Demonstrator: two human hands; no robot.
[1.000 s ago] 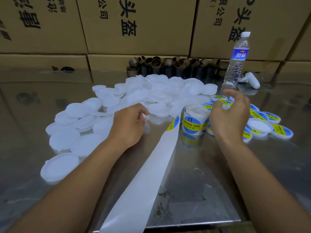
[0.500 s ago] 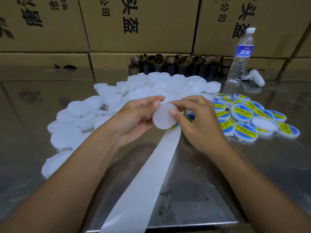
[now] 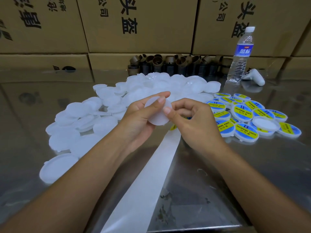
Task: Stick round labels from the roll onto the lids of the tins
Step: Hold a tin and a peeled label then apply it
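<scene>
Right of the unlabelled pile point(image 3: 75, 115), the left hand point(image 3: 139, 118) grips a blank lid point(image 3: 157, 115) above the surface. The right hand point(image 3: 196, 121), fingers curled, pinches its right edge. Next, probably, comes peeling a label from the roll, which is hidden behind that hand.

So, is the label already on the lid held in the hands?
Not yet, on the face shown: the lid is plain white, unlike the blue-yellow labelled lids on the table.

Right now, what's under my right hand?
The white backing strip runs out from beneath the right hand, with one yellow label peeking out. The roll it comes from is covered, not visible.
</scene>
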